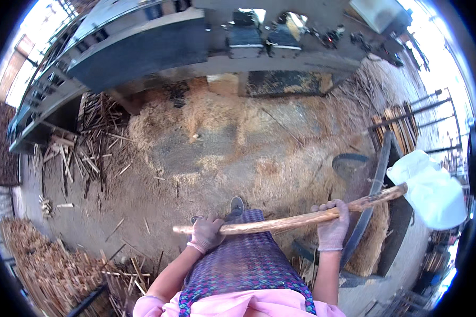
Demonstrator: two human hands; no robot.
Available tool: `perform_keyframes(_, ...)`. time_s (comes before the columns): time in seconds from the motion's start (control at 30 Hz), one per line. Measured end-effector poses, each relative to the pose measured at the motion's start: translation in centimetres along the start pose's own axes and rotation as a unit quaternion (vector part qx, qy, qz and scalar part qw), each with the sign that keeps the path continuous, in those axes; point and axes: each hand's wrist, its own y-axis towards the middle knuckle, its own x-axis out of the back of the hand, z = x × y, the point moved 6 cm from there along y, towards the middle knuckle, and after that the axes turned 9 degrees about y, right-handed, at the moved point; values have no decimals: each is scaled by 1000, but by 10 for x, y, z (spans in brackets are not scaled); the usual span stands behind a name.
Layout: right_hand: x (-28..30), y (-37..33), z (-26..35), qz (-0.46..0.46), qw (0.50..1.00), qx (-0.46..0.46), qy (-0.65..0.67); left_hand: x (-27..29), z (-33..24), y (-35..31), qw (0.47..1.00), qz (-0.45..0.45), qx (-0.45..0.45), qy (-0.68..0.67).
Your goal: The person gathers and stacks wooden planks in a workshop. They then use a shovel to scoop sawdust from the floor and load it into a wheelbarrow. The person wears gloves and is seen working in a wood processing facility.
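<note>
Across the front of my body lies a shovel with a long, slightly crooked wooden handle (280, 223) and a wide white head (427, 189) out to the right. My left hand (207, 232), in a pale glove, is closed around the handle near its left end. Farther along, toward the head, my gloved right hand (334, 224) grips the same handle. The shovel is held above the ground, nearly level, its head a little higher in the picture. Below the handle hangs my dark patterned apron (243, 253).
Sawdust (217, 121) covers much of the floor ahead. A long machine bench (143, 50) spans the far side. Wood strips (92, 153) lie scattered at left, with a large stack (47, 259) at lower left. A metal bar (378, 179) and a rack (423, 119) stand at right.
</note>
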Motion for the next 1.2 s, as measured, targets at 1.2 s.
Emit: perform_keyframes(1.2, 50, 142, -884, 80, 589, -450, -667, -278, 246, -211, 733, 135, 605, -280)
